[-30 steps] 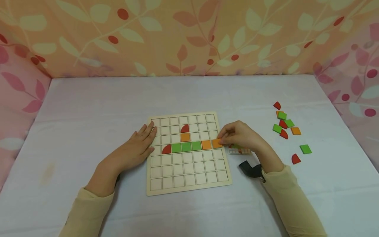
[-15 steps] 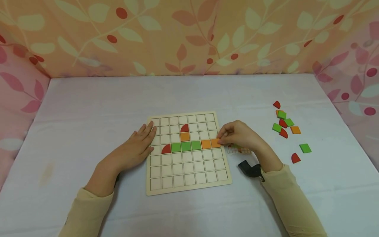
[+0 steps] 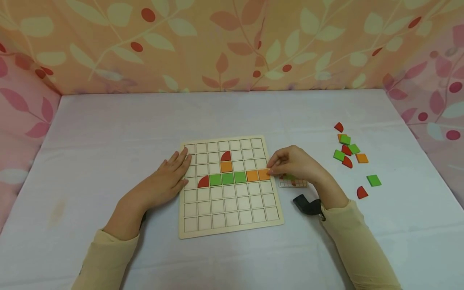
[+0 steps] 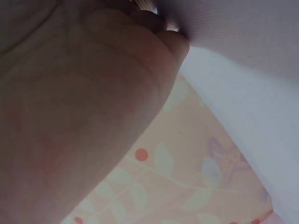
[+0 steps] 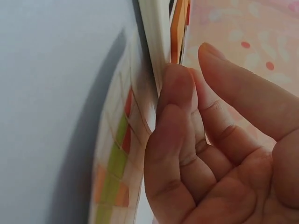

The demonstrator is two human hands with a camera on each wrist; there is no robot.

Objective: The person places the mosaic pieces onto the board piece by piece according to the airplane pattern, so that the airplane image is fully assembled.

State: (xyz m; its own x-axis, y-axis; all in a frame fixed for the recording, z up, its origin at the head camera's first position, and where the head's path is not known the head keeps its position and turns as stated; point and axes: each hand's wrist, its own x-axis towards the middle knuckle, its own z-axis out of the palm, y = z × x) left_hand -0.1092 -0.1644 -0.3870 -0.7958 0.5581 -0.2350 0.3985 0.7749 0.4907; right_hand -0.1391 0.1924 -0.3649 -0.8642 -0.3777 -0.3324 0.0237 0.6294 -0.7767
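A wooden grid board (image 3: pixel 232 229) lies on the table in the head view. My left hand (image 3: pixel 166 183) lies flat, fingers spread, along its left edge. Across one row run a red quarter-circle tile (image 3: pixel 204 181), several green square tiles (image 3: pixel 227 178) and two orange ones. Above them sit another orange square (image 3: pixel 226 166) and a red quarter-circle (image 3: pixel 226 156). My right hand (image 3: pixel 293 164) touches the rightmost orange square tile (image 3: pixel 264 174) at the board's right edge. In the right wrist view, bent fingertips (image 5: pixel 177 81) meet the tile's edge, the thumb standing apart.
A small pattern card (image 3: pixel 293 183) lies partly under my right hand. To the right are scattered loose tiles, among them a green square (image 3: pixel 374 180), a red quarter-circle (image 3: pixel 361 192) and an orange square (image 3: pixel 361 158). Patterned cloth (image 3: pixel 232 48) walls the table's back and sides.
The rightmost orange tile has shifted slightly left and now lies in the row's last cell. My right fingertips have drawn a little to the right. The left hand has stayed put.
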